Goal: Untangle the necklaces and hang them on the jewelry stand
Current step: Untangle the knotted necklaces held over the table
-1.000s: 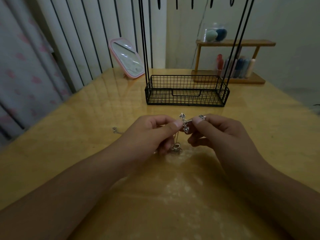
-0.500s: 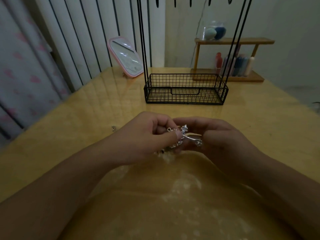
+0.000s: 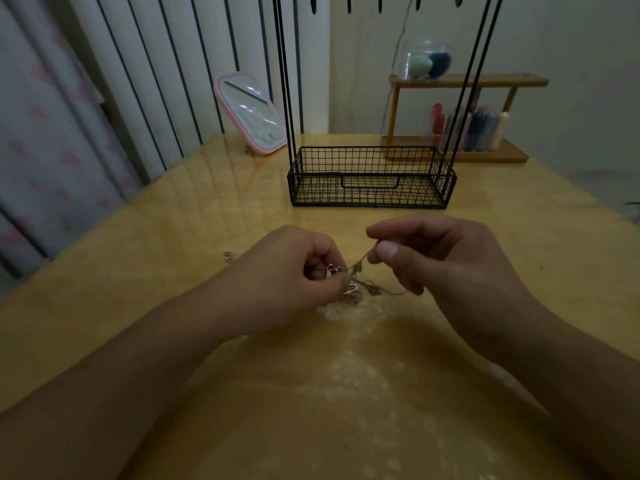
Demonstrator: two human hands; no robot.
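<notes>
yellow table (image 3: 138, 271), tangled necklaces (image 3: 360, 282) pinched between left hand (image 3: 291, 278), right hand (image 3: 446, 258)

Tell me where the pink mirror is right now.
The pink mirror stands at the table's far left edge, leaning before the striped curtain, just left of the black wire jewelry stand.

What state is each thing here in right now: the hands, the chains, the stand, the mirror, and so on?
left hand: curled, pinching the tangled clump
right hand: pinching one thin strand, drawn up and away from the clump
necklaces: still tangled, none hung
jewelry stand: upright, basket empty, visible hooks bare
small metal piece: loose on the table
mirror: propped, tilted back
</notes>
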